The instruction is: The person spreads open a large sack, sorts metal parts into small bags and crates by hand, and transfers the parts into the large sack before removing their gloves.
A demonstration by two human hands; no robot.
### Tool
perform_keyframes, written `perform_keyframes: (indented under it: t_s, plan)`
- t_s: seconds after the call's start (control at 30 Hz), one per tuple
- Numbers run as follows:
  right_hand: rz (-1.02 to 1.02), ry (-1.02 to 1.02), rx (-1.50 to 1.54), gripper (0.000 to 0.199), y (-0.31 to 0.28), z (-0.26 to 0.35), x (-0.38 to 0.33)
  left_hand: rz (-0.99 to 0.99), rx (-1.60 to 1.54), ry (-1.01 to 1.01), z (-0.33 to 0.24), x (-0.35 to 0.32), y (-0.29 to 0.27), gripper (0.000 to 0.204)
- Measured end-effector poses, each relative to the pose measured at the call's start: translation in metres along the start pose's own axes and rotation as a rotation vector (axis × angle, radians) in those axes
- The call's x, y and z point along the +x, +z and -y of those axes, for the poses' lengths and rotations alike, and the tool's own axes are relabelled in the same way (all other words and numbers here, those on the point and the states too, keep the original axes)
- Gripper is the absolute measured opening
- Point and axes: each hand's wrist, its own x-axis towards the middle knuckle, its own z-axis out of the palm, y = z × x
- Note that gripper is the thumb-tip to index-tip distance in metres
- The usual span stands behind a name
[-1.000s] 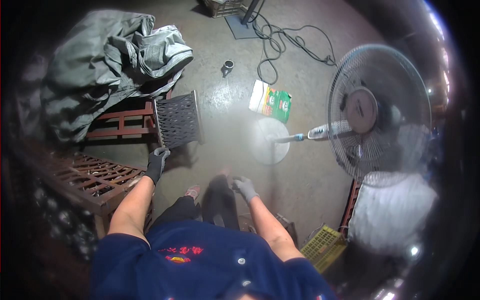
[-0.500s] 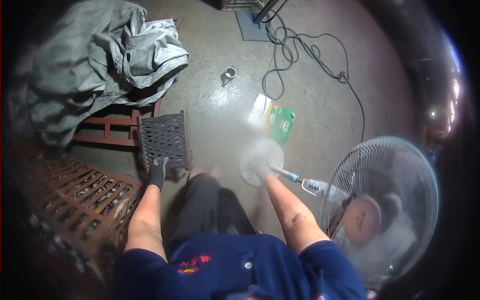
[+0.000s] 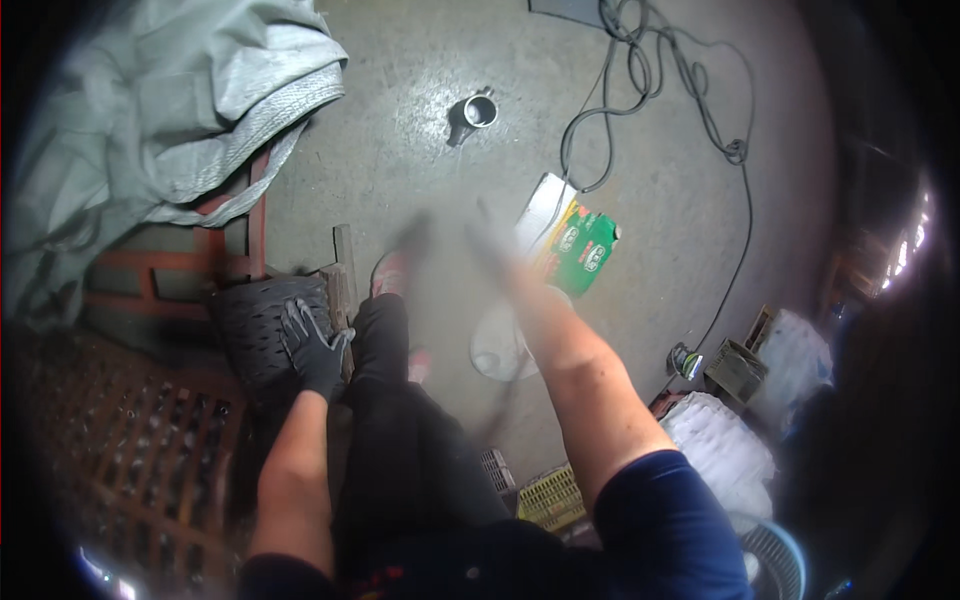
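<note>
My left hand, in a dark grey glove, lies with fingers spread on a black woven seat with a wooden edge. My right arm reaches forward over the floor, but my right hand is smeared by motion and haze. Whether it holds anything does not show. Close by it lies a flattened green and white cardboard piece. Below the right forearm sits the round pale base of a standing fan. Farther off, a small metal cup-like part stands on the floor.
A big grey-white woven sack rests over a red metal frame at left. A brown slatted crate holds small parts. Looped cable runs along the right. The fan head, yellow basket and white bags lie right.
My right hand has moved forward from above the fan base. My left hand has spread out on the woven seat. The view has shifted, leaving the fan head at the lower right edge.
</note>
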Motion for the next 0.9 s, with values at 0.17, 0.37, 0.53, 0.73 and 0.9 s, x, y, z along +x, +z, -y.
perform_keyframes:
  t_s: [0.17,0.37,0.53,0.73,0.9]
  plan:
    - [-0.176,-0.074,-0.084,0.071,0.010,0.021,0.128,0.088,0.067,0.011,0.000,0.006,-0.002,0.096]
    - [-0.019,0.059,-0.041,0.079,0.035,0.013,0.238,0.075,0.081,0.020,0.004,0.007,0.002,0.099]
    - [0.038,0.179,0.142,0.048,0.046,-0.014,0.268,0.053,0.053,0.022,0.000,0.011,0.002,0.101]
    - [0.222,-0.123,0.576,0.013,0.054,-0.083,0.168,0.083,0.055,0.129,-0.014,0.028,0.004,0.098]
    - [0.172,-0.170,1.019,0.013,0.034,0.026,-0.023,0.137,0.105,0.042,0.000,0.015,-0.021,0.095]
